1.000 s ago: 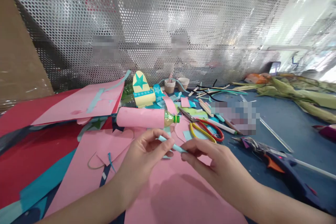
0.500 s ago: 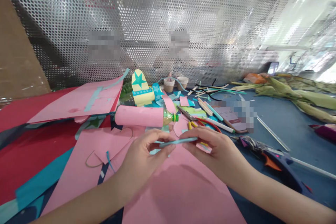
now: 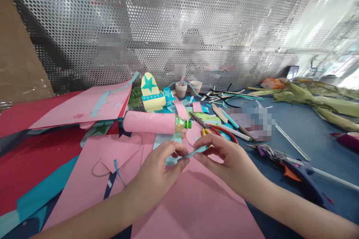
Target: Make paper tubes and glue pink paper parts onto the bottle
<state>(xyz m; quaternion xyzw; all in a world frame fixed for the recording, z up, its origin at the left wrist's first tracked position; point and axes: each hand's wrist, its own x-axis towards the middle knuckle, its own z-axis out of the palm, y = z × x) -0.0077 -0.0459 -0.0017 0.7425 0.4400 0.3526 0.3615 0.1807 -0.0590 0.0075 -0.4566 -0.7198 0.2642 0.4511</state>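
Observation:
My left hand (image 3: 161, 173) and my right hand (image 3: 224, 160) meet over a big pink sheet (image 3: 193, 209). Between their pinched fingertips they hold a narrow light-blue paper strip (image 3: 193, 153), which bends slightly upward to the right. Just beyond the hands lies a plastic bottle wrapped in pink paper (image 3: 153, 122) with a green cap, on its side. Scissors with red and yellow handles (image 3: 218, 131) lie behind my right hand.
Red, pink and teal sheets (image 3: 42, 157) cover the left of the blue table. A glue gun (image 3: 297, 173) lies at the right. A yellow cutout with a teal star (image 3: 150, 91), two small pots (image 3: 187, 89) and sticks stand before a perforated metal screen (image 3: 179, 26).
The two hands have drawn closer together and the blue strip between them has bent and shortened. The bottle and scissors have stayed in place.

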